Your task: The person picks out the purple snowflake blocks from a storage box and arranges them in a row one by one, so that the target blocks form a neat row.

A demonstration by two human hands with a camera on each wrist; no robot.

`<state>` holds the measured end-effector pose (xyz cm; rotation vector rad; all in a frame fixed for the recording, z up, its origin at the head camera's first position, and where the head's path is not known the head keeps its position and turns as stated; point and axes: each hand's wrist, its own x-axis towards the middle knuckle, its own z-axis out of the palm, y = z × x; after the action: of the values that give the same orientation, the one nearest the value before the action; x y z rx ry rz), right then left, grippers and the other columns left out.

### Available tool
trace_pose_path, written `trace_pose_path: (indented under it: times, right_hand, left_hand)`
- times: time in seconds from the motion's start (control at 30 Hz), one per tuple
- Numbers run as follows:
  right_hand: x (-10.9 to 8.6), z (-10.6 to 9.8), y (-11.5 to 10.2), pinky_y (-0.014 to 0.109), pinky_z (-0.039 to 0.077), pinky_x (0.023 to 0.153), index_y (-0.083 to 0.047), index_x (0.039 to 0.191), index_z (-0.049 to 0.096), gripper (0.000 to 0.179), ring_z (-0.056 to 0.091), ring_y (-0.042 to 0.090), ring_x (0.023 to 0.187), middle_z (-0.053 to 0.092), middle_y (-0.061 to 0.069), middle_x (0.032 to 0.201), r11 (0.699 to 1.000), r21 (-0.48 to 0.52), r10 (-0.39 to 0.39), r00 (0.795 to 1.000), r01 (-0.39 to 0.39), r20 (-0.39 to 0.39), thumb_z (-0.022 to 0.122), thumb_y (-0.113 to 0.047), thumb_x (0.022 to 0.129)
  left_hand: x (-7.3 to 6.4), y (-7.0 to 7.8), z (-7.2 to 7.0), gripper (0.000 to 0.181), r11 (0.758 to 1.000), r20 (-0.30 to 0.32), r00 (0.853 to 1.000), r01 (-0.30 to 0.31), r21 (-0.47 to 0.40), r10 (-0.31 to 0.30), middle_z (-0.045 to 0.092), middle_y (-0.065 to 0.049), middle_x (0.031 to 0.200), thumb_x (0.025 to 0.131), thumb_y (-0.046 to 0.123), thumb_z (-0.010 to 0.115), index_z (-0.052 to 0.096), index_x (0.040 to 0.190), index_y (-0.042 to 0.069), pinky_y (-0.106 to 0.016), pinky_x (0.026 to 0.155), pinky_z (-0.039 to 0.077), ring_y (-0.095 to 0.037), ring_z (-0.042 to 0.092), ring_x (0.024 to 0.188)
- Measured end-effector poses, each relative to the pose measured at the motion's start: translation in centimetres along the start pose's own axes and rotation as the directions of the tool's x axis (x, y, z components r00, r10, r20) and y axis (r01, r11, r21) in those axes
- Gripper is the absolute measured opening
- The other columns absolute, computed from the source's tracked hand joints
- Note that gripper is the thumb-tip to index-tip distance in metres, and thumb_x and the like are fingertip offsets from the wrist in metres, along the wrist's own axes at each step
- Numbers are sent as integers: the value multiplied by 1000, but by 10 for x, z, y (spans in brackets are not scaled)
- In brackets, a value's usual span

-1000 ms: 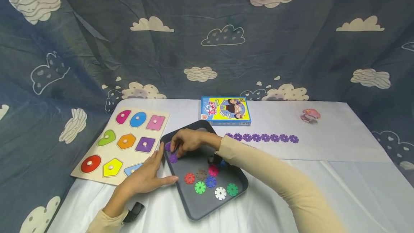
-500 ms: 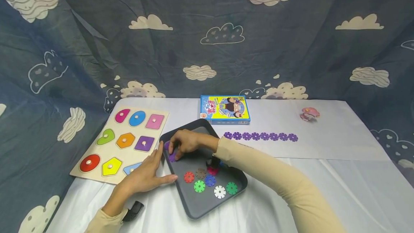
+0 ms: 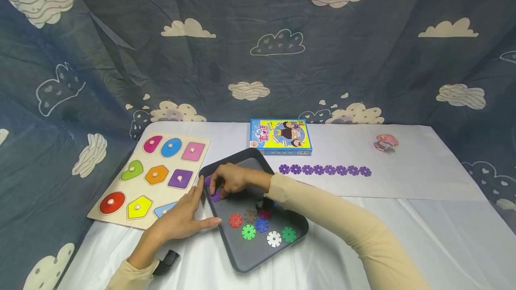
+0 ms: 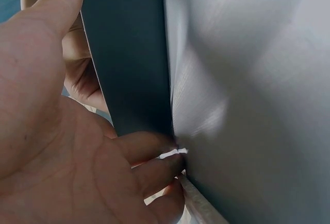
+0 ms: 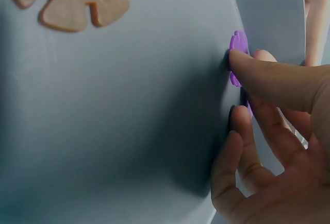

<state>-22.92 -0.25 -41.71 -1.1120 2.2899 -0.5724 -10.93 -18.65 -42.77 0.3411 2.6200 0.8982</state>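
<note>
My right hand (image 3: 230,179) is inside the dark grey tray (image 3: 243,261) at its far left corner. Its thumb and forefinger pinch a purple notched disc (image 5: 238,44) close to the side wall; the same lower purple disc (image 3: 215,197) shows beneath the fingers in the head view. Another purple disc (image 3: 208,181) lies just above it in the corner, partly hidden by the fingers. My left hand (image 3: 177,220) lies along the tray's outer left side, fingers extended and thumb at the rim. In the left wrist view, its fingers (image 4: 144,147) touch the tray's outer wall.
Several discs lie in the tray, including a red (image 3: 235,220), a brown (image 3: 250,216) and a white disc (image 3: 274,239). A wooden shape puzzle board (image 3: 135,191) lies left. Behind are a blue boxed game (image 3: 281,137), a purple disc row (image 3: 324,170) and a pink toy (image 3: 387,141).
My right hand stays at the same corner, its fingers and wrist shifting only slightly over the purple discs. My left hand holds its place by the tray.
</note>
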Motion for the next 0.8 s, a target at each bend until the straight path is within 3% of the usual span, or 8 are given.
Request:
trace_pose_path:
  times: [0.43,0.8]
  right_hand:
    - [-2,-6,4,15,50,76,-11,90,76,18,58,4,81,70,-1,91,998,-3,-55,997,55,51,81,1,78]
    - [-9,-17,12,16,53,78,-13,92,78,18,63,6,84,74,-4,94,999,2,-34,995,34,90,77,2,82]
  left_hand:
    - [2,1,0,125,1000,4,1000,2,-8,-2,11,-30,164,80,62,75,-3,161,7,-65,117,25,-48,14,151]
    - [-1,1,-1,125,1000,-1,1000,-1,4,1,12,-31,163,81,63,74,-3,161,6,-64,117,26,-48,16,151]
